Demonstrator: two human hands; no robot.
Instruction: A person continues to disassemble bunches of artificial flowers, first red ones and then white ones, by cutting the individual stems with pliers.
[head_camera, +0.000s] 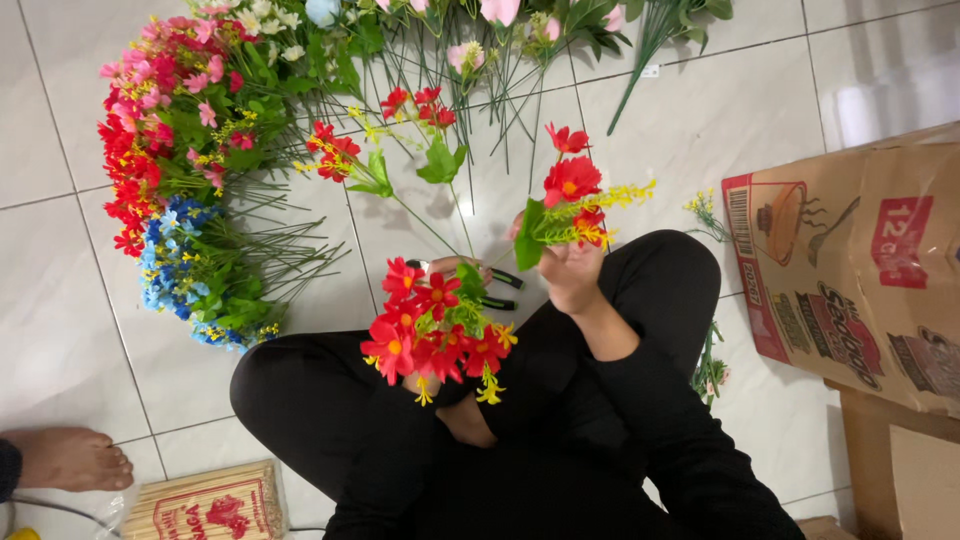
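Observation:
I sit cross-legged on a tiled floor in black trousers. My left hand (462, 415) grips a thick bunch of red artificial flowers (435, 330) with yellow sprigs from below. The blooms hide most of the hand. My right hand (572, 270) holds a single sprig (570, 200) up over my knee; it has red blooms, a green leaf and yellow buds. Black-and-green pliers (503, 283) lie on the floor between my two hands, partly hidden by the bunch.
Piles of red, pink and blue artificial flowers (170, 170) fan across the floor at the left and top, with loose green stems (500, 90). A printed cardboard box (860, 270) stands at the right. A pack of wooden sticks (210, 505) and another person's bare foot (70, 458) are at the bottom left.

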